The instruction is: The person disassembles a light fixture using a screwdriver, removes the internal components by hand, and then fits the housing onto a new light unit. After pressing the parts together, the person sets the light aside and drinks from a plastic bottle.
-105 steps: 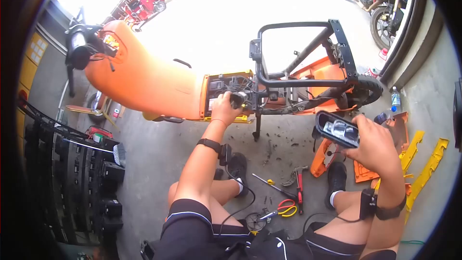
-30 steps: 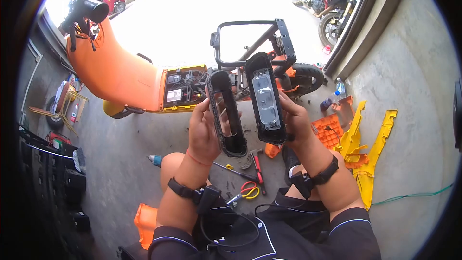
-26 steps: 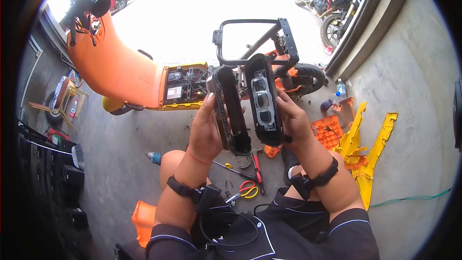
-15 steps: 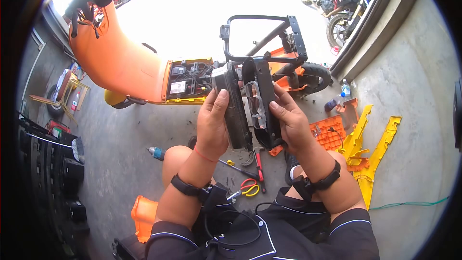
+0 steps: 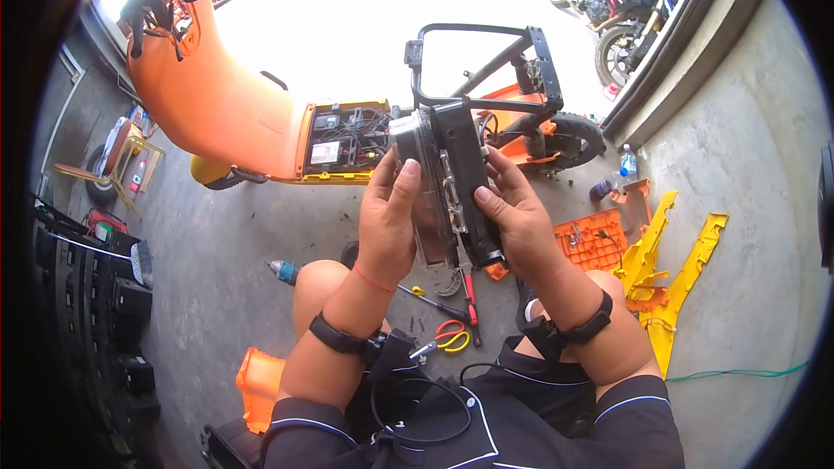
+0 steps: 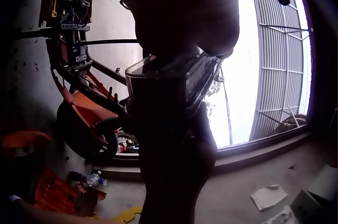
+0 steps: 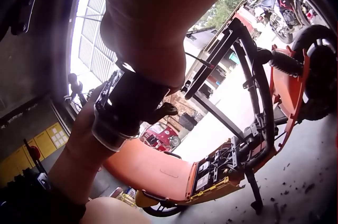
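Left hand (image 5: 387, 224) grips cover (image 5: 430, 181); right hand (image 5: 526, 233) grips black housing (image 5: 466, 169). Open sides face each other, clear insert (image 5: 453, 197) between, probably held so rims line up. Both before scooter (image 5: 239, 117), above floor (image 5: 217, 269).

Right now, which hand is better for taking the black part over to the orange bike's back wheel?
Probably the right hand: it holds the black part and is nearer the back wheel. The left hand grips the clear cover, farther from that wheel.
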Action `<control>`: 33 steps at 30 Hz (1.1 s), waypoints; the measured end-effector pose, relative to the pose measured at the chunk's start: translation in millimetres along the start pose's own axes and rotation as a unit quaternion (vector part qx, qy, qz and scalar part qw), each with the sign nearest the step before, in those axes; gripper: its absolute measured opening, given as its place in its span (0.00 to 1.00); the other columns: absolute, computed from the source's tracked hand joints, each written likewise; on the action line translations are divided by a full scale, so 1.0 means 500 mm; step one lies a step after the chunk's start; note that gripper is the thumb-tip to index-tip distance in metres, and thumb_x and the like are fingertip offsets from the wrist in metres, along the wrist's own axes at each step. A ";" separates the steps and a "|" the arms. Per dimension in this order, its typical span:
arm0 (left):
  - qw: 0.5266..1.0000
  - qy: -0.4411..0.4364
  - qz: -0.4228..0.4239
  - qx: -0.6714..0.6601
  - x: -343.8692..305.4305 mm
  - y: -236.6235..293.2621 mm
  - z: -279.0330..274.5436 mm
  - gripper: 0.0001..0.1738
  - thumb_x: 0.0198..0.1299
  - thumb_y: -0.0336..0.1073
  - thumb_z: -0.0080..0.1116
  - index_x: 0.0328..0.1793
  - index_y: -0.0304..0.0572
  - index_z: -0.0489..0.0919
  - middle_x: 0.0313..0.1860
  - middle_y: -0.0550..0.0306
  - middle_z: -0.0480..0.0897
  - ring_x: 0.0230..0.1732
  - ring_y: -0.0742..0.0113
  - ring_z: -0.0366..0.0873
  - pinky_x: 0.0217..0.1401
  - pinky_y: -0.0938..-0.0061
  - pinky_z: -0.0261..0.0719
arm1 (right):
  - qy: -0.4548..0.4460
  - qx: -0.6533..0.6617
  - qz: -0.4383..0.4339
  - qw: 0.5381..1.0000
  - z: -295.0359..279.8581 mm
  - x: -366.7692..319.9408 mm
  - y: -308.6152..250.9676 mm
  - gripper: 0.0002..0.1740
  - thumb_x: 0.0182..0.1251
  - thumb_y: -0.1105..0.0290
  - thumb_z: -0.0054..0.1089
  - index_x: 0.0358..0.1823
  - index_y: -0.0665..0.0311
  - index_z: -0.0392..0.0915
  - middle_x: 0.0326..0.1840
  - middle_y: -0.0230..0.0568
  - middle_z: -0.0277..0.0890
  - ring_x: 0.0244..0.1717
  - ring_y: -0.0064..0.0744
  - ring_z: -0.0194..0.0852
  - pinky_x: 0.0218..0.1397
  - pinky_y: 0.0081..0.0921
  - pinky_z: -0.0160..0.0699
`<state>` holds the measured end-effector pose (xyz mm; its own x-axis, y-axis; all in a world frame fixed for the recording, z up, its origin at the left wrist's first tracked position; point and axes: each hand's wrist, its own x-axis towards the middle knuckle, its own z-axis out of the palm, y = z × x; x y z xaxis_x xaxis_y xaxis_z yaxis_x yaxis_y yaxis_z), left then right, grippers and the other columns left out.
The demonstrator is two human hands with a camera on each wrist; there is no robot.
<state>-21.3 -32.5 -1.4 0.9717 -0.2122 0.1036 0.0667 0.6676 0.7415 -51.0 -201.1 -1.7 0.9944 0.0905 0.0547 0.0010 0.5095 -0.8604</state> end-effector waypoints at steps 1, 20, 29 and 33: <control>1.000 0.001 0.001 0.000 0.000 0.000 0.000 0.22 0.77 0.38 0.51 0.71 0.35 0.70 0.61 0.54 0.81 0.60 0.69 0.79 0.63 0.72 0.79 | -0.002 -0.008 -0.004 1.000 0.002 -0.001 0.000 0.34 0.76 0.76 0.55 0.79 0.68 0.54 0.73 0.45 0.64 0.63 0.30 0.72 0.68 0.28 0.76; 0.998 0.004 0.039 0.045 0.002 -0.017 0.001 0.27 0.75 0.36 0.56 0.75 0.33 0.65 0.65 0.53 0.78 0.64 0.69 0.76 0.69 0.72 0.74 | -0.003 -0.038 -0.013 0.999 -0.004 -0.006 0.008 0.34 0.77 0.74 0.55 0.80 0.67 0.53 0.73 0.44 0.63 0.62 0.30 0.71 0.69 0.29 0.73; 0.997 0.010 0.046 0.061 0.002 -0.018 0.001 0.28 0.75 0.38 0.56 0.75 0.33 0.65 0.64 0.53 0.79 0.64 0.69 0.77 0.68 0.72 0.74 | -0.010 -0.027 -0.019 0.999 0.003 -0.012 0.009 0.35 0.77 0.75 0.55 0.80 0.68 0.52 0.73 0.44 0.61 0.62 0.30 0.70 0.69 0.29 0.73; 0.998 0.015 0.039 0.046 0.002 -0.019 -0.001 0.27 0.75 0.38 0.56 0.74 0.34 0.67 0.63 0.53 0.79 0.63 0.70 0.77 0.68 0.72 0.75 | -0.015 -0.045 -0.023 0.999 0.000 -0.014 0.016 0.35 0.76 0.75 0.55 0.80 0.67 0.51 0.73 0.43 0.61 0.63 0.30 0.71 0.69 0.29 0.73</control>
<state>-20.8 -38.7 -8.7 0.9795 -0.1395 0.1455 -0.0299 0.6135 0.7892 -58.0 -197.5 -8.9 0.9895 0.0950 0.1085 0.0567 0.4353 -0.8985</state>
